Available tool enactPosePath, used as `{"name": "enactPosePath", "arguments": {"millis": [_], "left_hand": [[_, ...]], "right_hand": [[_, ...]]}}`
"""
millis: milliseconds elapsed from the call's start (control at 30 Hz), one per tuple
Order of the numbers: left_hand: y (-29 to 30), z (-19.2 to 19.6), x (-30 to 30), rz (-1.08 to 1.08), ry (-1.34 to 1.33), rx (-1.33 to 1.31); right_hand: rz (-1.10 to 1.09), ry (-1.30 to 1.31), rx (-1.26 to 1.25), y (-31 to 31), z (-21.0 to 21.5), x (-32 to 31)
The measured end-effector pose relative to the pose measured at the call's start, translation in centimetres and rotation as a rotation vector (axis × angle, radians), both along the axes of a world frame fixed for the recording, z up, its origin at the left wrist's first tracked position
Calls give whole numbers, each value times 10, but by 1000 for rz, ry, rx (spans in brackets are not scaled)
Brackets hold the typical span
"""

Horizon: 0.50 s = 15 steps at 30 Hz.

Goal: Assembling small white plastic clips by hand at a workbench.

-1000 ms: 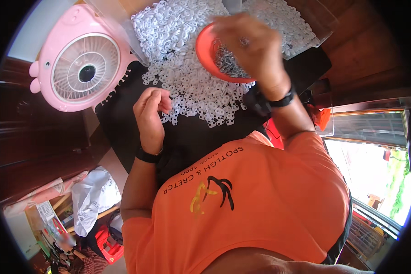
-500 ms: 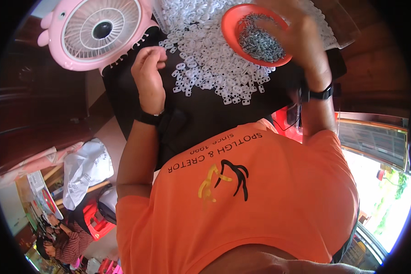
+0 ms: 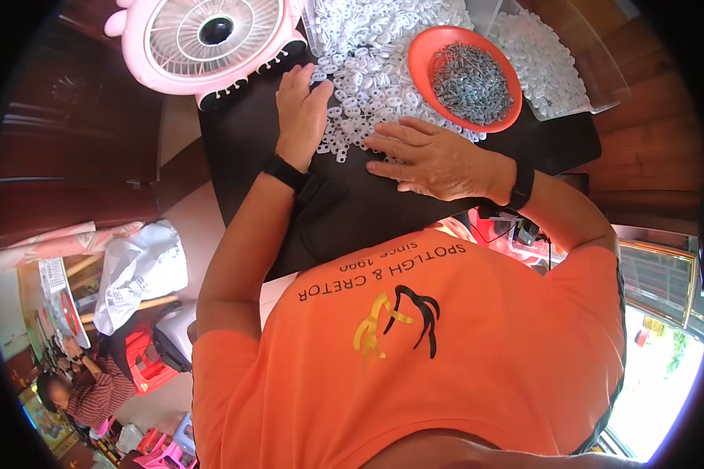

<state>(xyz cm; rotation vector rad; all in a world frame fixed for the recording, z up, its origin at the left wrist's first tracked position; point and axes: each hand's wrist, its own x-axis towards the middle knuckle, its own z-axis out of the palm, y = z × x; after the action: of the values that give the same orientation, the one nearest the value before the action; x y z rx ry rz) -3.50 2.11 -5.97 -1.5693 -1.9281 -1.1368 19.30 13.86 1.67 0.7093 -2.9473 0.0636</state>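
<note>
A heap of small white plastic pieces with holes [image 3: 368,86] spreads over the black tabletop [image 3: 352,211]. At its left edge lies my left hand [image 3: 302,113], fingers stretched out and pointing away from me. My right hand [image 3: 438,162] rests over the near right edge of the heap, fingers spread toward the left. Nothing shows in either hand, though some pieces under the right fingers are hidden. Just beyond my right hand stands an orange-red bowl [image 3: 422,59] filled with small grey metal screws [image 3: 477,86].
A pink fan [image 3: 215,35] stands at the far left of the table. Behind the bowl at the right, a clear plastic bin [image 3: 590,78] holds white round pieces [image 3: 547,66]. Far off at lower left, another person [image 3: 94,391] sits near red stools [image 3: 145,359].
My right hand has come from above the bowl down to the near edge of the heap. My left hand has opened out against the pieces. The whole view has shifted somewhat.
</note>
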Motion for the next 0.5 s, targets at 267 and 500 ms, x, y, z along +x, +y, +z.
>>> {"name": "enactPosePath", "arguments": {"millis": [267,500], "left_hand": [[20,-12,-10,-54,-432,-55],[47,3,45,-89,-756,172]], "right_hand": [[-115,136,93,16,-4,-14],[-211,365,11,30,-4,-25]]}}
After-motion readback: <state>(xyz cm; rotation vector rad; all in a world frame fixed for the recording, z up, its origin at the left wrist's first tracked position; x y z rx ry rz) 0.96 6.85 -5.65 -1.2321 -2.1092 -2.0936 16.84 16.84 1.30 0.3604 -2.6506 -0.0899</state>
